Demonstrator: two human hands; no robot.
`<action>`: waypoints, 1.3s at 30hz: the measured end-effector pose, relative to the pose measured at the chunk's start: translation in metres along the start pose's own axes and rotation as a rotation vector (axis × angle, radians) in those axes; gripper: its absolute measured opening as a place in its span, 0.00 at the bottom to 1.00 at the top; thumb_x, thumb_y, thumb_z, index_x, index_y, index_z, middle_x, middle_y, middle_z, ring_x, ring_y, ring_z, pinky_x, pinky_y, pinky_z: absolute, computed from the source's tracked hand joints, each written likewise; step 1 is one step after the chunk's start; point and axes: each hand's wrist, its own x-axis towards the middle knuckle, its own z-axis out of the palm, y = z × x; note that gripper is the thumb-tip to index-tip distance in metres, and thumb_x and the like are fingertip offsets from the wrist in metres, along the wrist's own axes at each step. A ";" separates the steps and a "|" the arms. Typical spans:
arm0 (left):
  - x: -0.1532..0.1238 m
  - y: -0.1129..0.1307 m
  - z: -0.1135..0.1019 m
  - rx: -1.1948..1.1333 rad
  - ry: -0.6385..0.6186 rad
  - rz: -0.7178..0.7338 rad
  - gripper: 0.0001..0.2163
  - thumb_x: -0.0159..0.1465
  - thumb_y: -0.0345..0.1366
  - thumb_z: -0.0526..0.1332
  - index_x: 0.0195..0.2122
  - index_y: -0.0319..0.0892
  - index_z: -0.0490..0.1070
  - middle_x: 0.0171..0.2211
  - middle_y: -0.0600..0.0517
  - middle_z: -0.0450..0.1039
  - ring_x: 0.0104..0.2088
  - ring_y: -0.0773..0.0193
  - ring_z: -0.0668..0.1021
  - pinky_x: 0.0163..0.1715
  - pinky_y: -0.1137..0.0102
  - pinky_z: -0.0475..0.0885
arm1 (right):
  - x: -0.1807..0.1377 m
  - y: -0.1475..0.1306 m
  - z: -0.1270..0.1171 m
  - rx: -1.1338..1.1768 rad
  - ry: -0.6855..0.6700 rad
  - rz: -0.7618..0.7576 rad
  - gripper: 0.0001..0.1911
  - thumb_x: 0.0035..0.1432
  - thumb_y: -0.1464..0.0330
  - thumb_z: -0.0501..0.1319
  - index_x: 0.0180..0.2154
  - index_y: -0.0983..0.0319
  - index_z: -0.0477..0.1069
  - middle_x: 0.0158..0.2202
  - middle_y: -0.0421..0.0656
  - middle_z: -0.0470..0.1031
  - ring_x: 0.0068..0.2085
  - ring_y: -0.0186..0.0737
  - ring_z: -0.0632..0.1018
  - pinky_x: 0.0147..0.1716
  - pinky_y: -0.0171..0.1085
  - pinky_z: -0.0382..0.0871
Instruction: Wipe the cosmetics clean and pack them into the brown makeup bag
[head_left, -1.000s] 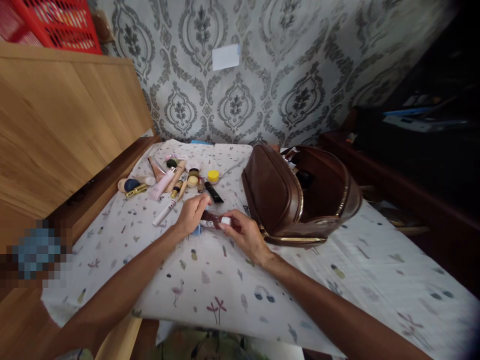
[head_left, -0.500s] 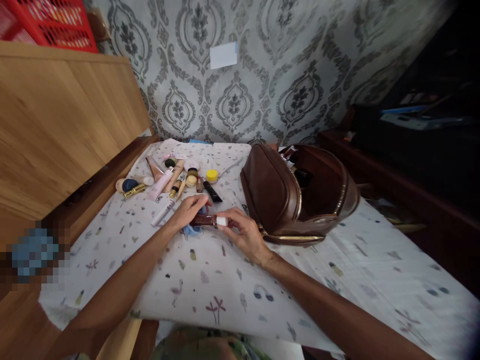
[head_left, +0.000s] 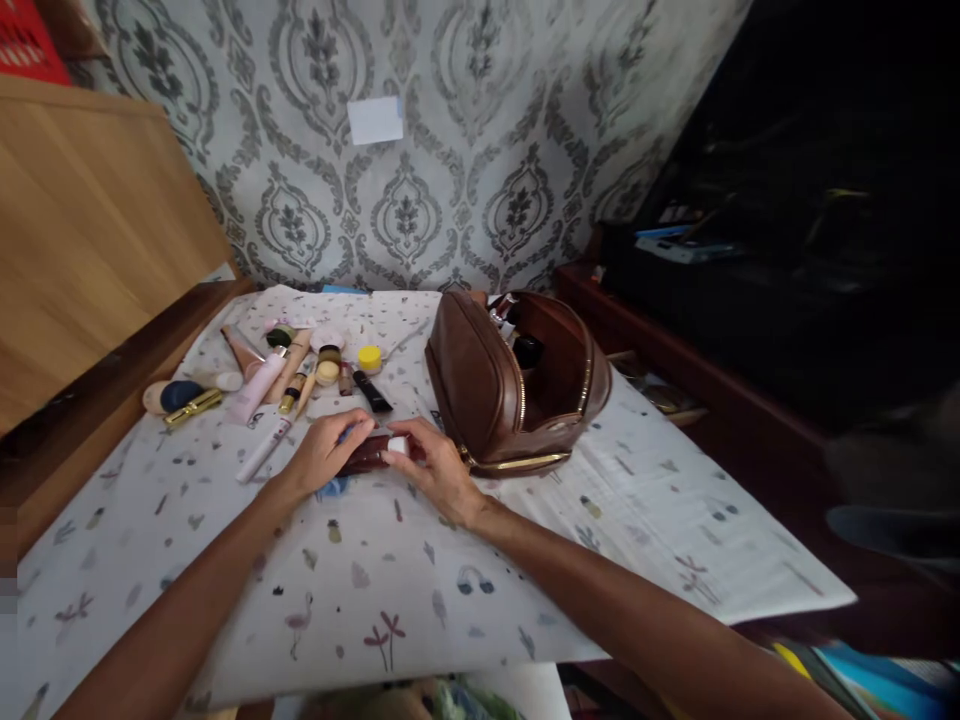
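While both hands meet over the patterned white cloth on the desk (head_left: 570, 520), the left hand (head_left: 324, 452) and right hand (head_left: 435, 468) each pinch an end of a dark red tube with a white cap (head_left: 375, 452), seemingly steadying it beside the open brown leather pouch (head_left: 480, 385); something blue beneath is mostly hidden
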 end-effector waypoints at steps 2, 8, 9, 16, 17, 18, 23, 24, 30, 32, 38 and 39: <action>0.000 0.001 0.002 0.006 0.038 0.016 0.20 0.70 0.51 0.51 0.34 0.42 0.73 0.29 0.53 0.75 0.32 0.60 0.75 0.35 0.69 0.67 | 0.000 -0.001 0.000 -0.003 -0.001 0.033 0.18 0.63 0.59 0.66 0.50 0.60 0.73 0.41 0.45 0.76 0.37 0.38 0.75 0.36 0.37 0.71; -0.002 0.000 0.004 0.015 0.120 0.027 0.17 0.70 0.49 0.52 0.31 0.43 0.69 0.26 0.54 0.72 0.29 0.63 0.73 0.32 0.70 0.65 | -0.001 -0.004 0.003 0.129 -0.050 0.239 0.18 0.61 0.58 0.67 0.48 0.60 0.71 0.27 0.35 0.69 0.26 0.34 0.73 0.25 0.33 0.66; -0.002 0.000 0.004 0.008 0.127 0.026 0.17 0.70 0.49 0.53 0.31 0.43 0.69 0.26 0.54 0.71 0.29 0.63 0.73 0.32 0.70 0.65 | -0.001 -0.004 0.003 0.156 -0.068 0.268 0.17 0.62 0.57 0.66 0.47 0.59 0.70 0.25 0.34 0.68 0.24 0.33 0.72 0.24 0.32 0.66; 0.002 -0.004 0.004 -0.090 0.231 -0.060 0.19 0.68 0.50 0.54 0.30 0.42 0.72 0.27 0.53 0.73 0.31 0.62 0.73 0.35 0.70 0.67 | -0.001 -0.005 0.005 0.261 -0.068 0.221 0.14 0.63 0.57 0.63 0.43 0.59 0.67 0.29 0.35 0.71 0.25 0.32 0.73 0.27 0.32 0.68; 0.003 -0.004 0.003 -0.100 0.242 -0.070 0.19 0.69 0.51 0.53 0.30 0.42 0.72 0.26 0.53 0.73 0.30 0.62 0.73 0.35 0.70 0.67 | -0.002 -0.006 0.004 0.263 -0.071 0.205 0.14 0.64 0.57 0.63 0.44 0.59 0.67 0.29 0.35 0.71 0.26 0.32 0.74 0.28 0.32 0.69; 0.003 -0.005 0.003 -0.104 0.249 -0.076 0.20 0.69 0.51 0.53 0.30 0.42 0.72 0.26 0.53 0.72 0.29 0.62 0.73 0.34 0.70 0.67 | -0.003 -0.007 0.004 0.252 -0.072 0.186 0.14 0.64 0.57 0.63 0.44 0.59 0.67 0.30 0.36 0.71 0.27 0.33 0.74 0.28 0.32 0.69; 0.004 -0.008 0.003 -0.053 0.181 -0.063 0.20 0.69 0.52 0.54 0.30 0.42 0.73 0.25 0.54 0.71 0.29 0.62 0.73 0.32 0.70 0.66 | -0.006 -0.013 -0.001 0.067 -0.065 0.022 0.14 0.67 0.58 0.58 0.48 0.59 0.68 0.34 0.40 0.73 0.33 0.37 0.74 0.35 0.35 0.70; 0.004 -0.009 0.004 -0.045 0.152 -0.057 0.20 0.69 0.51 0.54 0.30 0.42 0.73 0.25 0.54 0.71 0.30 0.62 0.73 0.32 0.70 0.66 | -0.007 -0.013 -0.002 0.029 -0.058 -0.017 0.14 0.68 0.58 0.57 0.49 0.60 0.68 0.36 0.41 0.73 0.35 0.38 0.75 0.36 0.36 0.71; 0.003 -0.010 0.003 -0.064 0.038 -0.019 0.21 0.70 0.52 0.53 0.29 0.42 0.73 0.26 0.54 0.73 0.30 0.62 0.74 0.33 0.71 0.68 | -0.005 -0.012 -0.006 -0.091 -0.039 -0.120 0.15 0.69 0.59 0.55 0.52 0.60 0.68 0.43 0.46 0.76 0.42 0.42 0.76 0.43 0.39 0.71; 0.003 -0.010 0.003 -0.075 0.035 -0.021 0.21 0.70 0.52 0.52 0.30 0.42 0.73 0.26 0.54 0.74 0.30 0.61 0.75 0.34 0.70 0.68 | -0.004 -0.013 -0.008 -0.108 -0.035 -0.136 0.14 0.69 0.60 0.56 0.52 0.60 0.68 0.44 0.47 0.76 0.42 0.42 0.76 0.44 0.40 0.71; 0.003 -0.003 0.002 -0.009 0.150 0.010 0.18 0.69 0.49 0.53 0.33 0.42 0.74 0.28 0.53 0.75 0.31 0.61 0.74 0.33 0.69 0.69 | -0.003 -0.018 -0.013 -0.146 -0.018 -0.166 0.14 0.69 0.60 0.56 0.51 0.60 0.68 0.44 0.47 0.76 0.43 0.43 0.77 0.45 0.41 0.72; 0.003 0.004 0.001 0.017 0.205 0.031 0.16 0.69 0.48 0.54 0.35 0.42 0.74 0.30 0.52 0.76 0.32 0.61 0.75 0.34 0.69 0.70 | -0.003 -0.018 -0.014 -0.154 -0.012 -0.161 0.14 0.69 0.60 0.56 0.51 0.60 0.68 0.44 0.47 0.76 0.42 0.43 0.77 0.45 0.41 0.72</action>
